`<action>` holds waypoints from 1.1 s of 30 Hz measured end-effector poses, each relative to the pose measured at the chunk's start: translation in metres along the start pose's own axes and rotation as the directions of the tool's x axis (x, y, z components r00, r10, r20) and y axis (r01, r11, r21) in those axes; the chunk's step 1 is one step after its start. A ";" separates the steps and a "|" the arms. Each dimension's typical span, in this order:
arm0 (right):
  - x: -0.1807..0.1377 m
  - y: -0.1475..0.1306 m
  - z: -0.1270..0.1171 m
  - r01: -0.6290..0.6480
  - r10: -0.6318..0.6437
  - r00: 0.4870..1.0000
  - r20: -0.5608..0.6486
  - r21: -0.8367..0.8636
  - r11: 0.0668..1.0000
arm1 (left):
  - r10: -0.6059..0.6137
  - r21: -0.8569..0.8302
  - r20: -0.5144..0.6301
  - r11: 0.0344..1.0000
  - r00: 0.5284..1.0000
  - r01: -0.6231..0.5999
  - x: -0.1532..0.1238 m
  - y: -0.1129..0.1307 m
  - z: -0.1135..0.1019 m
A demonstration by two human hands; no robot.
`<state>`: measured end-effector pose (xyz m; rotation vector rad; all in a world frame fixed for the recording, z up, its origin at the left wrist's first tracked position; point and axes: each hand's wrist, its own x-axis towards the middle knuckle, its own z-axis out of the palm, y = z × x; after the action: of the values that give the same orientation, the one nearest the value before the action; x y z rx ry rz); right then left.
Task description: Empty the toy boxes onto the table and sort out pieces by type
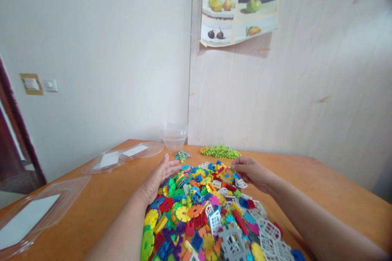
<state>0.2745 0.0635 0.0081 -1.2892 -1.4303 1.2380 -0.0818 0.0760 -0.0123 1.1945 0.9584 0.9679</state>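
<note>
A large heap of colourful plastic building pieces lies on the table in front of me. Flower-shaped discs, small bricks and white lattice window pieces are mixed in it. My left hand rests along the heap's left side, its fingers stretched out and nothing held. At the far right edge of the heap, my right hand has thumb and fingers brought together. What sits between those fingertips, if anything, is too small to tell. Just below them lies a white lattice piece.
Behind the heap are a pile of lime-green pieces and a small group of grey and green ones. Stacked clear bowls stand by the wall. Clear plastic lids with white cards lie along the left of the orange table.
</note>
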 end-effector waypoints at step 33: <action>0.131 -0.046 0.142 -0.243 0.244 0.970 -0.021 0.032 0.969 | 0.030 -0.063 -0.044 0.997 0.999 -0.033 0.001 -0.002 0.000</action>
<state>0.1107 0.1747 0.0242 -1.4890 -1.2590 1.3928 -0.0816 0.0763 -0.0147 1.1418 0.9384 1.0461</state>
